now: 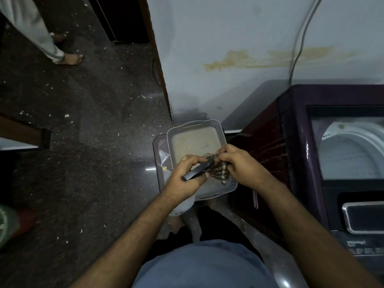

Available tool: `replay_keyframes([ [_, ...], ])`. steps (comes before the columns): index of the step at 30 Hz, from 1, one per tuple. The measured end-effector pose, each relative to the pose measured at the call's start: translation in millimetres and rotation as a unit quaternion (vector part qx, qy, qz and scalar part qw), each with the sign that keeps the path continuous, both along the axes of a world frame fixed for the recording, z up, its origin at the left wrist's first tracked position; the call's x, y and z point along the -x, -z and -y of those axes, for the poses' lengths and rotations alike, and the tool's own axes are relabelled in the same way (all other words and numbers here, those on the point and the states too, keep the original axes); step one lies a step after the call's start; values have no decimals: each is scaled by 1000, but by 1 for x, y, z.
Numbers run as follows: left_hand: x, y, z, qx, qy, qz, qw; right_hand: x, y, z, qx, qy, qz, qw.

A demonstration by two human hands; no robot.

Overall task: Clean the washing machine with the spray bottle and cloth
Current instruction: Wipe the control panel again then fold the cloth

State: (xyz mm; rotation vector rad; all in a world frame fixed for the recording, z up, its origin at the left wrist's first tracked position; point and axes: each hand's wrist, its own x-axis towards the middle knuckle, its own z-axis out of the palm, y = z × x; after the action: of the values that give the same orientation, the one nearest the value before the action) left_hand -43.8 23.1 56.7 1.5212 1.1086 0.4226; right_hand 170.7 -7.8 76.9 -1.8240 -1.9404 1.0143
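Note:
My left hand (185, 175) grips the spray bottle by its dark head (196, 171); the bottle's white body (182, 206) shows below my wrist. The nozzle points at a checked cloth (219, 172), which my right hand (241, 165) holds bunched right in front of it. Both hands hover over a grey basket. The dark purple washing machine (295, 125) stands to the right, its white drum (349, 146) visible from above and its control panel (363, 213) near me.
The perforated grey basket (207, 124) sits on a maroon stool (161, 154) by the wall. Another person's bare foot (71, 58) stands at the far left on the dark speckled floor. A cable (299, 38) runs down the stained wall behind the machine.

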Motion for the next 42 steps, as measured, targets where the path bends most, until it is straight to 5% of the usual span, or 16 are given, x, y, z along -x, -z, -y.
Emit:
replay_keyframes([
  [5, -3, 1, -1, -9, 47, 3, 999, 1, -13, 1, 4, -78, 95, 992],
  [10, -12, -11, -2, 104, 26, 55, 993, -8, -17, 4, 33, 16, -68, 997],
  [17, -19, -14, -9, 187, 80, 41, 978, -17, -5, 15, 71, 142, -277, 948],
  [25, -20, -10, -14, 249, -7, 29, 968, -11, 16, 41, 227, 312, -461, 799],
  [31, -19, 0, -12, 289, -110, 24, 951, 2, 39, 47, 185, 313, -540, 759],
  [36, -18, 3, -9, 295, -132, 21, 946, 9, 48, 28, 88, 321, -378, 864],
  [42, -27, 4, -2, 288, -111, 22, 951, 8, 49, 12, 5, 380, -365, 850],
])
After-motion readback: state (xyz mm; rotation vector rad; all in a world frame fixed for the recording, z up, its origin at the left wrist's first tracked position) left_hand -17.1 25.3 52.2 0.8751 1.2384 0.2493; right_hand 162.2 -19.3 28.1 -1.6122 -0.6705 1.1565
